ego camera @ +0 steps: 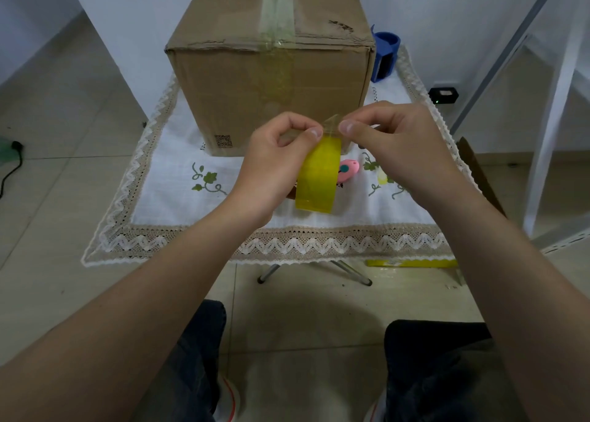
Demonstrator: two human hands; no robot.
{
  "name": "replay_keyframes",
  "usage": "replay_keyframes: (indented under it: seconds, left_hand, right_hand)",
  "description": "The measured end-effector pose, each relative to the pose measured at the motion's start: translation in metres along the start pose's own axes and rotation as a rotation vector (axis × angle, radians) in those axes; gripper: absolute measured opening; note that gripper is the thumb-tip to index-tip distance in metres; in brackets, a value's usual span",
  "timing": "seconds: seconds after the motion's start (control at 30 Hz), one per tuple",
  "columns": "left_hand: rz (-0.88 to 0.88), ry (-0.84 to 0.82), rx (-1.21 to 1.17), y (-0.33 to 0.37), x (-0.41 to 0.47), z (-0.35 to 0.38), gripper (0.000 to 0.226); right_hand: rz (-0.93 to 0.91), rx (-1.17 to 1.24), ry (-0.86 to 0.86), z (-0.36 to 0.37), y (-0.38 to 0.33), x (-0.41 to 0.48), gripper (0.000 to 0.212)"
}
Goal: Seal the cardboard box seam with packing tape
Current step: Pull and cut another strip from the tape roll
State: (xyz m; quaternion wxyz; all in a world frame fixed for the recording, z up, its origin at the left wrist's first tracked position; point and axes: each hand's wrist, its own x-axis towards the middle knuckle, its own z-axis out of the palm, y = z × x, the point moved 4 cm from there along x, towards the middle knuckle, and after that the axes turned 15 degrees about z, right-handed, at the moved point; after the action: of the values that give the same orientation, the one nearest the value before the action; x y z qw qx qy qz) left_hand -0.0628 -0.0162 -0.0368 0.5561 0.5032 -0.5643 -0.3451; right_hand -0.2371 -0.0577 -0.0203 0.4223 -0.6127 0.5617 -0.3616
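A brown cardboard box (242,80) stands on a small table, its top seam and front face covered by a strip of clear yellowish tape (277,22). In front of the box I hold a roll of yellow packing tape (317,179) upright above the tablecloth. My left hand (274,156) grips the roll from the left. My right hand (392,140) pinches the loose tape end (332,124) at the top of the roll, thumb tip close to my left thumb.
The table wears a white embroidered cloth with a lace border (287,243). A pink box cutter (346,171) lies behind the roll. A blue tape dispenser (384,54) stands right of the box. A yellow strip (412,263) lies on the floor.
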Motion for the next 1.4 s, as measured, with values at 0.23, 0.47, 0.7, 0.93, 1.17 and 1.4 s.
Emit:
replay_keyframes:
  seconds: [0.23,0.47,0.7,0.93,1.17,1.4]
  left_hand:
    - [0.030,-0.019,-0.007,0.004,-0.003,0.002,0.011]
    - [0.051,-0.002,-0.012,0.004,-0.003,0.001,0.012]
    - [0.063,0.002,-0.016,0.005,-0.003,0.001,0.013]
    - [0.066,0.024,-0.043,0.006,-0.002,-0.001,0.016]
    - [0.088,0.006,-0.026,0.004,-0.001,0.001,0.018]
    - [0.057,0.028,-0.033,0.001,-0.002,-0.001,0.010]
  right_hand:
    - [0.160,0.055,-0.006,0.008,0.011,0.005,0.017]
    - [0.101,0.062,0.074,0.010,0.010,0.004,0.010]
    - [0.082,0.088,0.103,0.010,0.004,-0.003,0.009]
    - [0.052,0.094,0.066,0.013,0.005,0.001,0.011]
    - [-0.017,0.111,-0.044,0.019,-0.003,-0.004,0.012]
    - [-0.087,0.038,-0.003,0.016,-0.004,-0.003,0.013]
